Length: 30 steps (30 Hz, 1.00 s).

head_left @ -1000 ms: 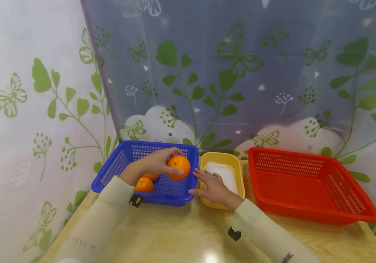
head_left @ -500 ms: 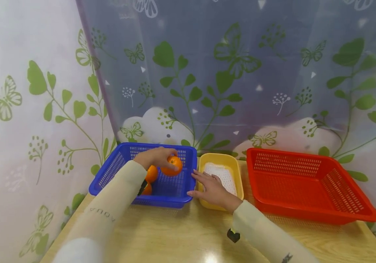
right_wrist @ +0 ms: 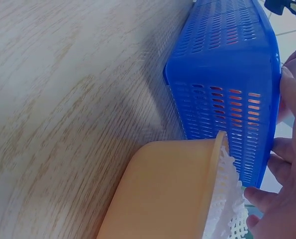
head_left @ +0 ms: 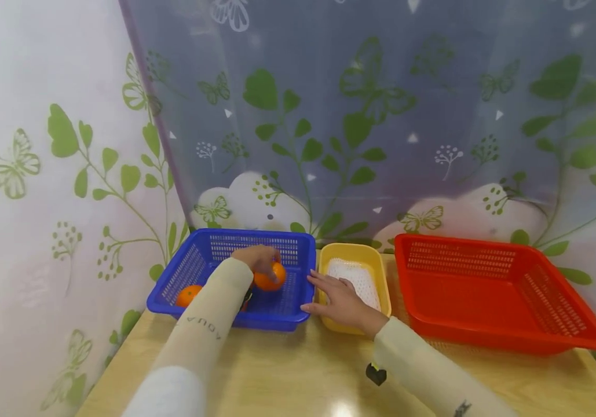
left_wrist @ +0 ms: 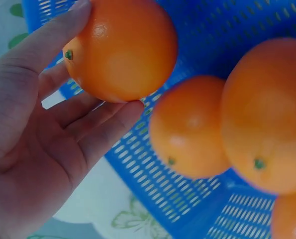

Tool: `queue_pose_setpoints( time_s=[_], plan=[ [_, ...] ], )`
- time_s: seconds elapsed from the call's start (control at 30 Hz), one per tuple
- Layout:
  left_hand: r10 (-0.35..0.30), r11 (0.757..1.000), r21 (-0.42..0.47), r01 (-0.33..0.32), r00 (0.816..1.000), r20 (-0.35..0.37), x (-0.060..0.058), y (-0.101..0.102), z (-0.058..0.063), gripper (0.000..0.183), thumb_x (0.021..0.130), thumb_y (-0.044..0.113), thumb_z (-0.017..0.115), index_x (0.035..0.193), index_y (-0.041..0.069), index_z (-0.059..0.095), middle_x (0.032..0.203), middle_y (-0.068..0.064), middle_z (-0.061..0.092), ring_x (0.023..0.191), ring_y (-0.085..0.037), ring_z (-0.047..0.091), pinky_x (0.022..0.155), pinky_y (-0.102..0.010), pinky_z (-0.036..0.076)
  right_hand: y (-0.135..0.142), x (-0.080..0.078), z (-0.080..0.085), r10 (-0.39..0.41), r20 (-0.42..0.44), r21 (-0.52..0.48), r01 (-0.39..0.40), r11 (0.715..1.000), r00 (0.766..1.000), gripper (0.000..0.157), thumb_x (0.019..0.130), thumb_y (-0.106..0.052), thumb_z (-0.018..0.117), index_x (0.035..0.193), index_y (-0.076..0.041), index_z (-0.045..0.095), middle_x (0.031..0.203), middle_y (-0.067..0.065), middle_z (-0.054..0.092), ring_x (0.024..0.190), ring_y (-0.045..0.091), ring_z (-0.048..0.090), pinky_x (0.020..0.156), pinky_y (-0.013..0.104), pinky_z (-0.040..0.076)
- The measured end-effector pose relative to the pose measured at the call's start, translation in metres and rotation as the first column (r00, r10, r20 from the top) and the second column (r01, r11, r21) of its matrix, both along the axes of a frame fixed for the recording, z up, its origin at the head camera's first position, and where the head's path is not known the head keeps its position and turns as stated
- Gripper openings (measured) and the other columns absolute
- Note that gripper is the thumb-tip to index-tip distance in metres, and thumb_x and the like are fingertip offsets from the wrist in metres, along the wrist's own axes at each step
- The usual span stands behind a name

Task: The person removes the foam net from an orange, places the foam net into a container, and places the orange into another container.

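In the head view my left hand [head_left: 258, 258] is inside the blue plastic basket [head_left: 305, 289], holding an orange [head_left: 270, 278]. The left wrist view shows thumb and fingers curved round this orange [left_wrist: 125, 52]. Beside it are a second orange [left_wrist: 190, 132], a larger-looking one [left_wrist: 269, 119] and part of a third [left_wrist: 293, 219]. Another orange [head_left: 187, 296] shows left of my sleeve; the forearm hides part of the basket. My right hand [head_left: 342, 304] reaches over the yellow tub [head_left: 381, 278], its extended fingers touching the blue basket's right rim [right_wrist: 274, 107].
White netted lining [head_left: 355, 281] lies in the yellow tub. A larger red basket [head_left: 485, 336] stands to the right. All three containers sit on a wooden table [head_left: 298, 370], before a patterned curtain [head_left: 329, 145].
My left hand has moved the orange slightly left and lower into the blue basket. The left forearm has swung right, uncovering an orange at the left. My right hand stays at the rim.
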<state>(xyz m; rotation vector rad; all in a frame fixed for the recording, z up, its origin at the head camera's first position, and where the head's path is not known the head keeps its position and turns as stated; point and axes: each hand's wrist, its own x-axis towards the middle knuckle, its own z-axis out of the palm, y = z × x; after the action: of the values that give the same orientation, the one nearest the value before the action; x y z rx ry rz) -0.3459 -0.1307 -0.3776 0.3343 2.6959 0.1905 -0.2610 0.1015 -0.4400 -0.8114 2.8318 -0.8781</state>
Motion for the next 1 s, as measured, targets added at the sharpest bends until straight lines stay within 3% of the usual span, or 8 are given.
queue_pose_setpoints(
  time_s=[0.13, 0.33, 1.0],
  plan=[
    [0.01, 0.999, -0.049, -0.008, 0.999, 0.041, 0.0, 0.001, -0.009, 0.054, 0.082, 0.037, 0.078, 0.13, 0.024, 0.059, 0.133, -0.008, 0.057, 0.116, -0.03, 0.053, 0.102, -0.055, 0.04, -0.003, -0.001, -0.003, 0.003, 0.005, -0.016, -0.003, 1.0, 1.0, 0.08, 0.087, -0.057, 0.062, 0.148, -0.011, 0.04, 0.156, 0.004, 0.032, 0.143, 0.028, 0.028, 0.113, 0.059, 0.014],
    [0.06, 0.998, -0.012, -0.059, 0.996, 0.067, -0.006, -0.002, -0.017, 0.051, 0.081, 0.034, 0.079, 0.128, 0.025, 0.062, 0.132, -0.007, 0.058, 0.113, -0.03, 0.053, 0.101, -0.054, 0.041, -0.003, 0.0, 0.001, -0.006, 0.016, -0.015, 0.006, 1.0, 1.0, 0.081, 0.086, -0.059, 0.062, 0.148, -0.012, 0.04, 0.156, 0.003, 0.031, 0.143, 0.028, 0.028, 0.114, 0.058, 0.013],
    [0.127, 0.991, 0.02, -0.13, 0.985, 0.115, -0.007, 0.001, -0.012, 0.045, 0.082, 0.027, 0.078, 0.124, 0.03, 0.063, 0.134, -0.012, 0.055, 0.108, -0.033, 0.05, 0.097, -0.056, 0.043, 0.0, 0.001, 0.004, -0.017, 0.037, -0.001, 0.017, 1.0, 0.999, 0.08, 0.087, -0.058, 0.062, 0.149, -0.014, 0.038, 0.157, 0.003, 0.03, 0.143, 0.03, 0.028, 0.115, 0.058, 0.012]
  ],
)
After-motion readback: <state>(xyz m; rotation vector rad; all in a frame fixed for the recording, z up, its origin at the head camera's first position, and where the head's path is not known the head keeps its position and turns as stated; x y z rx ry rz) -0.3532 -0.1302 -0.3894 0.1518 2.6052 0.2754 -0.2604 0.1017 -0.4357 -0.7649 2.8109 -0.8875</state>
